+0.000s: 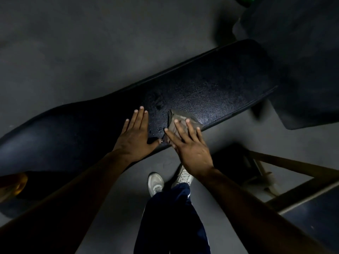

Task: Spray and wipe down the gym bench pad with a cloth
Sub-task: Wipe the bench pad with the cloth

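Two hands are flat on the dark pad (211, 85), which runs from low on the left up to the right over the grey floor (73, 43). The left hand (134, 135) lies open with its fingers spread right on the pad and holds nothing, and the right hand (189, 145) is open too, its fingers spread wide and pressing the cloth (180, 117) down near the pad's near edge, just beside the left hand. Small wet drops shine on the pad close to the cloth, and white shoes (156, 183) stand on the floor below.
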Demonstrator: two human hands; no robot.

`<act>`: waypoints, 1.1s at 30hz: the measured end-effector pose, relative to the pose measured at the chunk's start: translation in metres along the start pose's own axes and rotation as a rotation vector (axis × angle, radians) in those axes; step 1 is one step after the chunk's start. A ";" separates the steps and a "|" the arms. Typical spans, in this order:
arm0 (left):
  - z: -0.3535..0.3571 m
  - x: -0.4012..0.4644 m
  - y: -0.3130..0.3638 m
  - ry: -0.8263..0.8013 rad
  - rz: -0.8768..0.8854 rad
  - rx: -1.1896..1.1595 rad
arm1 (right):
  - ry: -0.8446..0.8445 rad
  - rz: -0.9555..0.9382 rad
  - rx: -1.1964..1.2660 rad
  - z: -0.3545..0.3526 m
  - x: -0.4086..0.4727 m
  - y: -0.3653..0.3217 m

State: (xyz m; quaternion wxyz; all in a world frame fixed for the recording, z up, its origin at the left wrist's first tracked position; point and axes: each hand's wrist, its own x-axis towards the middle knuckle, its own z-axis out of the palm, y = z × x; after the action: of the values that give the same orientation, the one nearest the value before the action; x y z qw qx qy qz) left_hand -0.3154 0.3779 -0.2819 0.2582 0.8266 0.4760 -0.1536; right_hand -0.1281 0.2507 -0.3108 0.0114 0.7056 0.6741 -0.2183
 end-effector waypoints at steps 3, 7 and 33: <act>-0.004 0.001 -0.006 0.067 0.000 0.023 | -0.046 0.012 0.002 -0.009 -0.011 0.023; -0.008 0.005 -0.021 0.104 -0.069 0.026 | 0.010 0.131 0.056 -0.023 0.025 0.036; -0.010 -0.009 -0.075 0.136 -0.175 -0.041 | 0.062 0.177 0.138 -0.049 0.181 -0.026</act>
State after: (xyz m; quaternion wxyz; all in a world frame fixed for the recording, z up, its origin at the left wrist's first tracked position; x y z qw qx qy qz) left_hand -0.3847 0.4084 -0.2910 0.2278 0.7850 0.5656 -0.1095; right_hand -0.1390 0.4397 -0.3175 -0.0389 0.7679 0.5926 -0.2401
